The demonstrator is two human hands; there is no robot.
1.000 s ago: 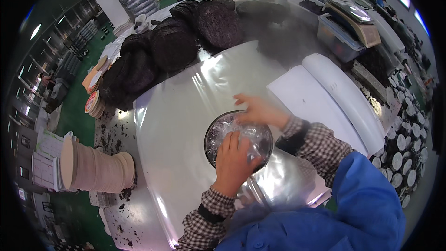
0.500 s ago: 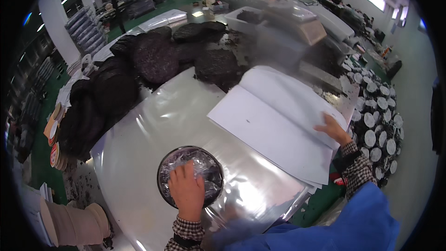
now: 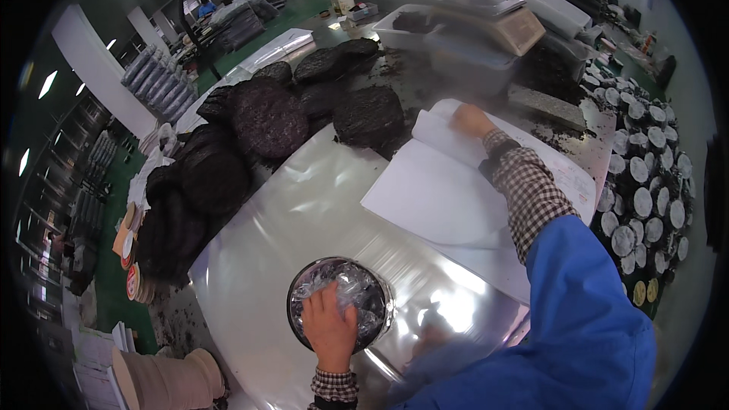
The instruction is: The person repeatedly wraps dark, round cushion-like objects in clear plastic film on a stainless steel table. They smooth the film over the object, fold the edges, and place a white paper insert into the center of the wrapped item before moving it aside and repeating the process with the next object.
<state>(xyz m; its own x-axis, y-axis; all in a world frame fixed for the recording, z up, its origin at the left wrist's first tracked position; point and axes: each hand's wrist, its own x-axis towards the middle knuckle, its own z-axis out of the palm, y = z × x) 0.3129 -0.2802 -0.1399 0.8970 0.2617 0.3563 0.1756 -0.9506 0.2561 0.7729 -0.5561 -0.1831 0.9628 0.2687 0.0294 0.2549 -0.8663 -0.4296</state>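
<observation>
Green floor (image 3: 107,273), table (image 3: 176,319) under paper (image 3: 433,186)

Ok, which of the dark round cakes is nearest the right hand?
The dark, round, rough cake at the right end, nearest the white paper sheets and the right hand; the other dark cakes lie farther left or farther back.

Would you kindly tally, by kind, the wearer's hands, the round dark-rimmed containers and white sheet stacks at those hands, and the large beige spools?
Left hand plus right hand: 2
Round dark-rimmed container: 1
White sheet stack: 1
Large beige spool: 1
Total: 5
</observation>
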